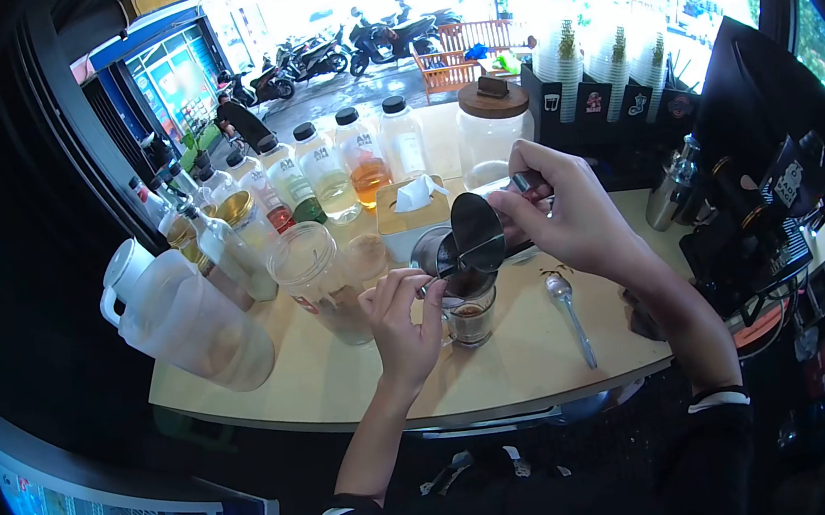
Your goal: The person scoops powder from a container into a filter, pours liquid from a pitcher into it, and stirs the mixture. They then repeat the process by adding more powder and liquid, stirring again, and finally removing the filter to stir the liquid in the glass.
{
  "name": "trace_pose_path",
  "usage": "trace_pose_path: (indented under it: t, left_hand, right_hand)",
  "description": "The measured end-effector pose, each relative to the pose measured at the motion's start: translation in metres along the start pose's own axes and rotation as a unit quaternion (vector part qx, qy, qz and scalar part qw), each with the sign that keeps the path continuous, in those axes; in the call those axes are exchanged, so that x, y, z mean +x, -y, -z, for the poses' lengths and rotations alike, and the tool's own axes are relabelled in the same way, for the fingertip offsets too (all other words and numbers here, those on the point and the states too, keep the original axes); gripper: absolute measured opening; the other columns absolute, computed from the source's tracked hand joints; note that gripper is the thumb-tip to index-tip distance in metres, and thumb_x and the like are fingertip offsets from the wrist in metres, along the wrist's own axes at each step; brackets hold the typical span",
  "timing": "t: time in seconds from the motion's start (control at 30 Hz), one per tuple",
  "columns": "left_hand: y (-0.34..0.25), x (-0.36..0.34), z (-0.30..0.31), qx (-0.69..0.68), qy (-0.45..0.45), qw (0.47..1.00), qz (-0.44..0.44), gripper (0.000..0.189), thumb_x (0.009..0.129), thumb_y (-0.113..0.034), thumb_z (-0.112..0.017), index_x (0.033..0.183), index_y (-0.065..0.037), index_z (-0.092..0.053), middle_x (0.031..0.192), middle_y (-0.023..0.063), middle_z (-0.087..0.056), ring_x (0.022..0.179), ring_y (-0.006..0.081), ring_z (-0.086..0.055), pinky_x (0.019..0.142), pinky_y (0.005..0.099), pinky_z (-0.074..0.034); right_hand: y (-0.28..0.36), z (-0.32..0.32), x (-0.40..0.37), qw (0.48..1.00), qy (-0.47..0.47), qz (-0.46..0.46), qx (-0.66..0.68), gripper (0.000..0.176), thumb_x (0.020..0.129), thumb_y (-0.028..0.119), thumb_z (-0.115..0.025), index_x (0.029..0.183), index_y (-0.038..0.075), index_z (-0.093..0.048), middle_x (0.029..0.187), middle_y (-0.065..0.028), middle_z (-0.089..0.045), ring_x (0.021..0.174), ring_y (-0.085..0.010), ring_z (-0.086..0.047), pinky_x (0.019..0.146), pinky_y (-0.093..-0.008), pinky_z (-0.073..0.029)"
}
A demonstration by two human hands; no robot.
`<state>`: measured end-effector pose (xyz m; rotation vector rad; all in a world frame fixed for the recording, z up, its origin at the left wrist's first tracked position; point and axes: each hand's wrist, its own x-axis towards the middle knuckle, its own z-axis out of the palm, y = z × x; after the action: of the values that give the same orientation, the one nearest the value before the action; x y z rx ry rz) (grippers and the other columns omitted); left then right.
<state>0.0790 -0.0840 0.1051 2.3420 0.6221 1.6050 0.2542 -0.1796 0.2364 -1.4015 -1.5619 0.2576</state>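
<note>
My right hand is closed on a dark, round, lid-like piece, which is tilted with its flat face toward me. Just below and behind that piece is a dark metal vessel, partly covered by it. My left hand pinches a small metal part, perhaps a handle, at the near side of the vessel; its exact kind is hidden. Beneath both hands a glass mug with brown liquid stands on the table. How the vessel and mug touch cannot be made out.
A spoon lies right of the mug, near dark crumbs. Left stand an open jar and a plastic pitcher. Behind are a tissue box, several capped bottles and a wooden-lidded jar. A shaker stands right.
</note>
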Motion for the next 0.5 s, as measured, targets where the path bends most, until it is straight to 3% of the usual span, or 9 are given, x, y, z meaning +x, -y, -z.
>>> trace_pose_path:
  t: [0.5]
  left_hand:
    - [-0.0008, 0.0001, 0.0061, -0.020, -0.005, 1.000, 0.013, 0.011, 0.083, -0.015, -0.067, 0.081, -0.006, -0.062, 0.081, 0.0016, -0.058, 0.071, 0.0155, -0.053, 0.074, 0.0305, -0.031]
  right_hand:
    - [-0.0037, 0.0078, -0.0008, 0.999, -0.023, -0.029, -0.019, 0.027, 0.087, 0.009, -0.062, 0.076, -0.003, -0.041, 0.064, -0.0114, -0.056, 0.066, -0.0198, -0.070, 0.048, -0.0279, -0.047]
